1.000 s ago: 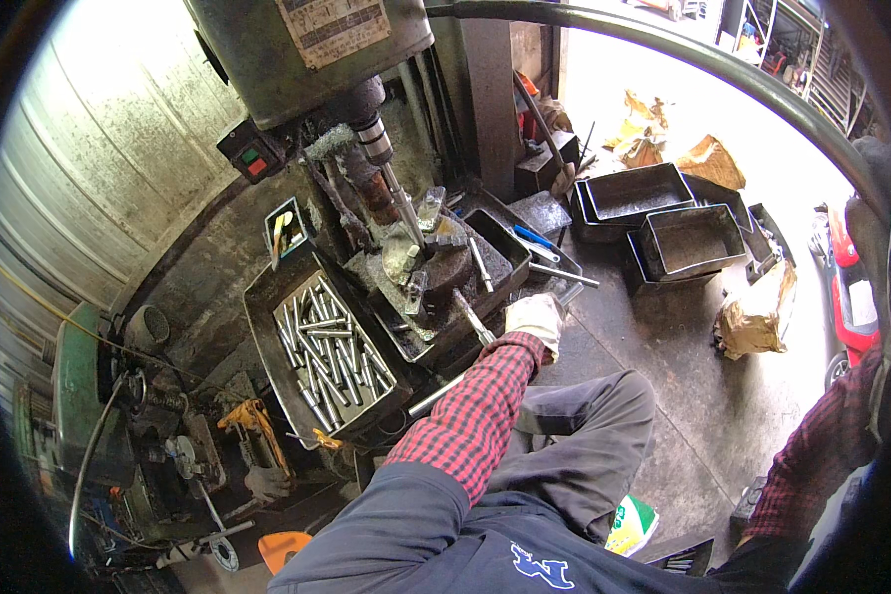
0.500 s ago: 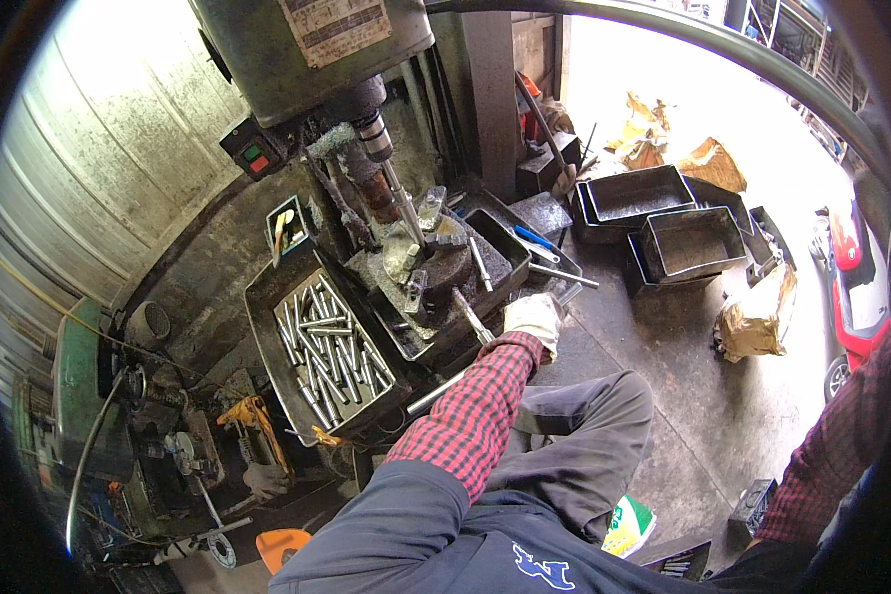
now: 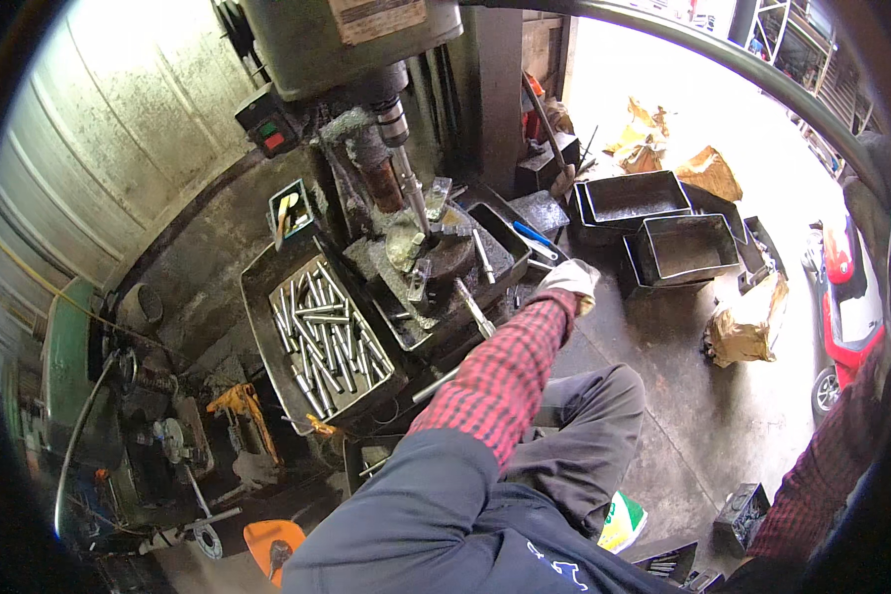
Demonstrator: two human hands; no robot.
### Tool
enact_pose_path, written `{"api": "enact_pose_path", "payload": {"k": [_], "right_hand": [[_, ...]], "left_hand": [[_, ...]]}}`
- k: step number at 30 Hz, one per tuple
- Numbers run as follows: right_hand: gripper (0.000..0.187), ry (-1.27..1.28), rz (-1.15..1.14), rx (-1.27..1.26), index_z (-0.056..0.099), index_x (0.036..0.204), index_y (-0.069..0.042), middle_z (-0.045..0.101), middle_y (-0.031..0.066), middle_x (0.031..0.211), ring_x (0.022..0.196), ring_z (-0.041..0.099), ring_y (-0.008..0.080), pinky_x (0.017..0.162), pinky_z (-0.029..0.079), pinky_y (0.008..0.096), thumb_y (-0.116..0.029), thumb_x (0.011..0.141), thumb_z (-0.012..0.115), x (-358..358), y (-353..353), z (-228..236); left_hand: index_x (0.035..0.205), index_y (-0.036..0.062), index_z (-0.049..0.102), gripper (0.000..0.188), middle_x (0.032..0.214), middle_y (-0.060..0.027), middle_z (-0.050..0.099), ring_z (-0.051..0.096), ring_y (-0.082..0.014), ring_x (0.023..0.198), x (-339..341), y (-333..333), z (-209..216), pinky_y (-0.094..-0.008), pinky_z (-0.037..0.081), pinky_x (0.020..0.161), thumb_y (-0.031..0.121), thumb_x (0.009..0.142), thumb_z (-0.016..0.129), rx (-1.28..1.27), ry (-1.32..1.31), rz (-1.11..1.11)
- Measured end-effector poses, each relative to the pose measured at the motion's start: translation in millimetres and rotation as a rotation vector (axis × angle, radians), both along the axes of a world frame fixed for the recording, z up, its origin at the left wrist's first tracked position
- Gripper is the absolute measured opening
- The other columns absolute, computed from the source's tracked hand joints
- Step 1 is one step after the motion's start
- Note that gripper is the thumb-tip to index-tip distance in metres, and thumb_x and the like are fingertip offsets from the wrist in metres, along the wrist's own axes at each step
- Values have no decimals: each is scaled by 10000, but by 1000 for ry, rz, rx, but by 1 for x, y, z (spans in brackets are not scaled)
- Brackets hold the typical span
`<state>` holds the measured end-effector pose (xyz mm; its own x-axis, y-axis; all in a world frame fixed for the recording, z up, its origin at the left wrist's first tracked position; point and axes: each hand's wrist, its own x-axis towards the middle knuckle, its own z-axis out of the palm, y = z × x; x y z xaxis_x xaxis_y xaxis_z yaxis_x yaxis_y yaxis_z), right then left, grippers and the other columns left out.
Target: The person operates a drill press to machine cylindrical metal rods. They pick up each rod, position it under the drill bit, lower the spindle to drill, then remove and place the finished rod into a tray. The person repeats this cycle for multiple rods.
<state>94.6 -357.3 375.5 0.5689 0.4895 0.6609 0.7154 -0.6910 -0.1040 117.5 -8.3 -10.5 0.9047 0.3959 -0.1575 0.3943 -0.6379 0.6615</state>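
Note:
My left hand (image 3: 574, 284), in a white glove, is curled just right of the drill press's work area. What it grips, if anything, is hidden by the glove and checked sleeve. Close to it are a metal rod end (image 3: 542, 263) and a blue-handled tool (image 3: 535, 236). The drill press chuck (image 3: 391, 124) holds a long bit (image 3: 413, 191) that reaches down to a chip-covered fixture (image 3: 441, 257). A bare metal rod (image 3: 475, 309) sticks out beside my forearm. On the right only my checked right sleeve (image 3: 812, 475) shows; that hand is out of sight.
Left of the press stands a metal tray (image 3: 250, 287) with many short steel rods (image 3: 332, 342). Farther right are nested dark metal bins (image 3: 632, 188), crumpled brown paper (image 3: 750, 322) and a red vehicle (image 3: 841, 262). A small dark box (image 3: 741, 517) is on the floor.
My gloved left hand has moved rightward and slightly away from me, and the rod beside it is now mostly covered. The view has shifted a little.

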Motion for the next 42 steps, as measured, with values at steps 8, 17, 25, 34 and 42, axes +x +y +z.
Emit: {"api": "enact_pose_path", "payload": {"k": [8, 17, 25, 34, 42], "right_hand": [[469, 152, -73, 69, 685, 1463, -3, 788, 185, 1279, 1215, 764, 258, 1008, 646, 391, -215, 1054, 774, -34, 7, -34], [447, 477, 102, 458, 743, 1371, -99, 805, 200, 1066, 953, 817, 361, 834, 650, 460, -90, 936, 843, -82, 108, -146], [424, 216, -4, 130, 728, 1302, -100, 797, 176, 996, 893, 792, 397, 784, 628, 482, -90, 897, 851, -67, 81, -164], [340, 443, -65, 368, 792, 1204, -54, 806, 168, 1025, 897, 783, 235, 863, 614, 368, -59, 878, 888, -77, 92, -138], [404, 383, 16, 380, 783, 1307, -51, 824, 73, 1081, 980, 770, 132, 908, 620, 315, -24, 918, 887, -61, 81, -144]], "left_hand": [[1069, 4, 714, 138, 973, -104, 723, 780, -272, 836, -238, 15, 107, -421, 672, 963, 107, 1109, 632, -1217, -680, 528], [980, 10, 770, 247, 992, -45, 774, 694, -118, 789, -307, 17, 101, -297, 596, 846, 205, 1118, 710, -656, -667, 607], [1191, 110, 832, 247, 1126, -137, 839, 827, -321, 1056, -28, -10, 102, -444, 664, 845, 153, 979, 712, 614, 143, -326], [1076, 124, 846, 242, 1012, -145, 860, 849, -319, 928, -23, -11, 62, -504, 655, 743, 185, 1033, 616, 607, 3, -87], [997, 133, 853, 239, 957, -141, 857, 848, -319, 904, -18, -13, 47, -513, 648, 735, 188, 1015, 621, 620, -64, -2]]}}
